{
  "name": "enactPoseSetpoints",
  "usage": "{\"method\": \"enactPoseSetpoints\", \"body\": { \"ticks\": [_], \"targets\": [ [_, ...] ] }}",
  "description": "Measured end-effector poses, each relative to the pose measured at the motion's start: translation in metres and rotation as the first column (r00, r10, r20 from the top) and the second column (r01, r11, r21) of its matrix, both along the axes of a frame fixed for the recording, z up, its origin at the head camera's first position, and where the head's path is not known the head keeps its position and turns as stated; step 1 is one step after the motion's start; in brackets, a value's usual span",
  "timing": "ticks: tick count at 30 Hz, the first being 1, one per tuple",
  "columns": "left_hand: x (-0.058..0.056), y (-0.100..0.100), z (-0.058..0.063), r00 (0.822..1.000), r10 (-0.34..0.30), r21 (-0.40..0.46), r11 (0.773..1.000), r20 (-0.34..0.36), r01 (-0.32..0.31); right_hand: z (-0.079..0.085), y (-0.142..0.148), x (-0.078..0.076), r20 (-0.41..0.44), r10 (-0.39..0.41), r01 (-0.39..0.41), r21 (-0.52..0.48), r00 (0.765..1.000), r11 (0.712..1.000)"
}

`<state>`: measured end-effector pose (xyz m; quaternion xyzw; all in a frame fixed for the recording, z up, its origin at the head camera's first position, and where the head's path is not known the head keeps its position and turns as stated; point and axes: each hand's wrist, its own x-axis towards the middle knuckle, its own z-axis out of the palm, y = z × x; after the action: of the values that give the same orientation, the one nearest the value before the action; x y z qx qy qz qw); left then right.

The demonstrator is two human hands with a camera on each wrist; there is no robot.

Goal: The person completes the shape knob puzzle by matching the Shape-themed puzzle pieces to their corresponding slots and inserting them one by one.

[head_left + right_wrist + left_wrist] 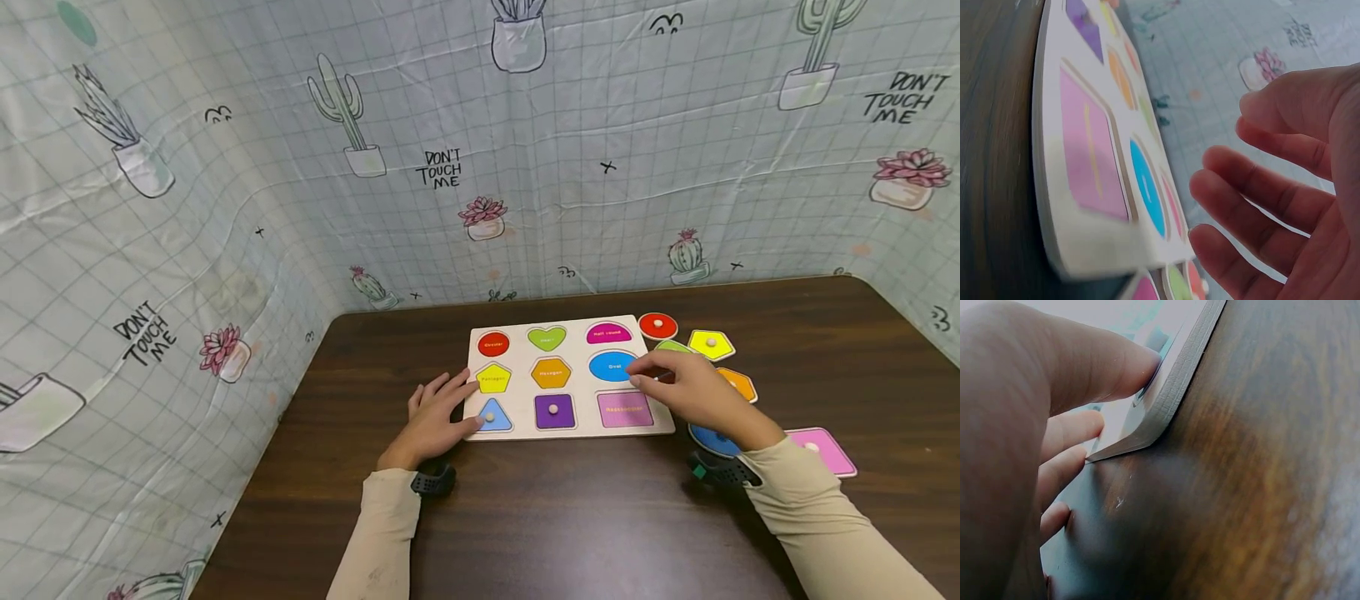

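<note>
2 knobbed pieces, a blue triangle [497, 419] and a purple square [555, 414], are seated in the bottom row of a pale puzzle board [587, 412], which is laid flat on the dark wooden surface [555, 500]. The board's left edge is touched by the left hand [437, 419], its fingers spread, its thumb rested on top by the triangle. The right hand [696, 390] is held with fingers loosely curved and partly parted, near the blue recess [609, 366] labelled Oval. Beside the board's right edge are laid a red circle [657, 326], a yellow pentagon [711, 344] and, partly covered by the right hand or its sleeve [832, 517], a green heart [672, 345], an orange hexagon [741, 384], a blue oval [708, 439] and a pink rectangle [828, 454]. Part of a magenta piece [1145, 289] is shown in the right wrist view.
</note>
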<state>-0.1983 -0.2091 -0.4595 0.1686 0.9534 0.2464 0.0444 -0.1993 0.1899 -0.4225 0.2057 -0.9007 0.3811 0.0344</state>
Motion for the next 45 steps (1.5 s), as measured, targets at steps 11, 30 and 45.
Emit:
{"method": "enactPoseSetpoints", "body": {
  "ticks": [11, 30, 45],
  "targets": [
    [0.001, 0.0, -0.001, 1.0, 0.006, -0.012, 1.0, 0.019, -0.006, 0.001, 0.055, 0.023, 0.057, -0.173, 0.167, 0.105, 0.983, 0.98],
    [0.0, 0.0, 0.002, 1.0, 0.006, 0.009, 1.0, 0.006, -0.006, -0.018, 0.112, 0.038, -0.034, -0.292, 0.294, 0.137, 0.956, 0.946],
    [0.0, 0.0, 0.0, 1.0, 0.001, 0.005, 1.0, -0.003, -0.001, -0.025, 0.139, 0.052, -0.054, -0.358, 0.361, 0.201, 0.932, 0.911]
  ]
}}
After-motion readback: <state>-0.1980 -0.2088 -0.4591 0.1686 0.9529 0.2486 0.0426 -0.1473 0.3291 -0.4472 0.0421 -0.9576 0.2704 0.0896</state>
